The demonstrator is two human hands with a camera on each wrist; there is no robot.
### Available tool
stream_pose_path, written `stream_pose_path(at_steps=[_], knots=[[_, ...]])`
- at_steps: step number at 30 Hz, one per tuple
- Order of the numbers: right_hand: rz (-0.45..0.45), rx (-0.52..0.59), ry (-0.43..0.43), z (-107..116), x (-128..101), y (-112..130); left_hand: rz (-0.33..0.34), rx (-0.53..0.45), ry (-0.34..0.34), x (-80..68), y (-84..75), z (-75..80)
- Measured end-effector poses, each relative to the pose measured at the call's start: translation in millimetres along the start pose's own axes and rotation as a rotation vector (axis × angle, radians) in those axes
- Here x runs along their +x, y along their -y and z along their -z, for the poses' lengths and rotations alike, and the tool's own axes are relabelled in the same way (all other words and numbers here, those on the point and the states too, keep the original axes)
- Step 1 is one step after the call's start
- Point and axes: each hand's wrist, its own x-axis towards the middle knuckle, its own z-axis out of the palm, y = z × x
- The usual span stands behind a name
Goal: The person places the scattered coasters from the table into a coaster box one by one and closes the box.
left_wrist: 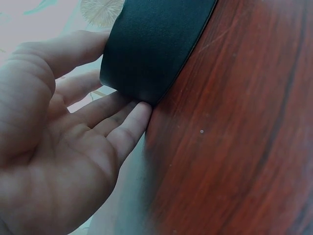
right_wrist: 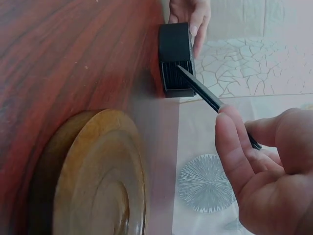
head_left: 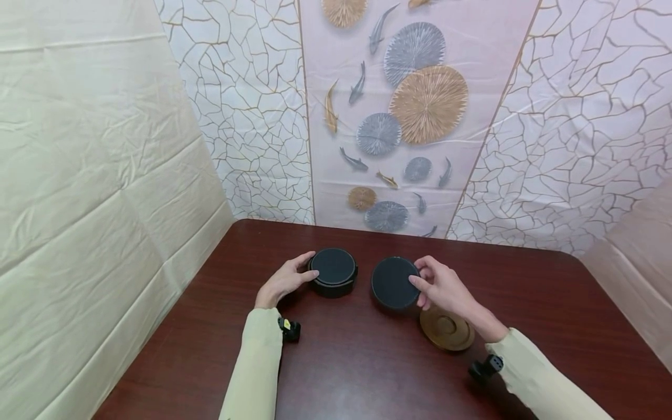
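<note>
Near the back of the table a round black coaster holder (head_left: 332, 290) stands upright, with a flat black disc on top. My left hand (head_left: 286, 281) grips its left side, thumb at the top edge. The left wrist view shows those fingers against the holder's curved wall (left_wrist: 146, 49). Stacked thin edges (right_wrist: 173, 76) show through an opening in its side in the right wrist view. To its right, my right hand (head_left: 443, 289) pinches a round black coaster (head_left: 394, 283) by its right edge. That coaster is tilted and held above the table, apart from the holder.
A round brown wooden dish or lid (head_left: 443, 338) with raised rings lies on the dark red table (head_left: 336, 373), below and partly behind my right hand. Patterned cloth (head_left: 252, 116) hangs along the table's back edge, and cream cloth (head_left: 105, 175) at the left.
</note>
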Motion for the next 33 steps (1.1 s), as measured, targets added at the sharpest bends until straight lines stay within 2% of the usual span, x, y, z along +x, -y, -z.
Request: stream_pose_path(at_steps=[7, 14, 24, 33], knots=[[0.016, 0.061, -0.047, -3, 14, 1, 0.001, -0.008, 0.001, -0.5, 1.2, -1.4], [0.012, 0.057, -0.103, -8, 31, 0, -0.001, -0.014, -0.005, -0.6, 1.4, -1.6], [-0.024, 0.162, -0.122, -16, 49, -6, 0.012, -0.003, 0.001, 0.4, 1.2, 0.5], [-0.055, 0.232, -0.130, -18, 62, -2, 0.036, 0.003, -0.008, 1.6, 0.9, 1.1]])
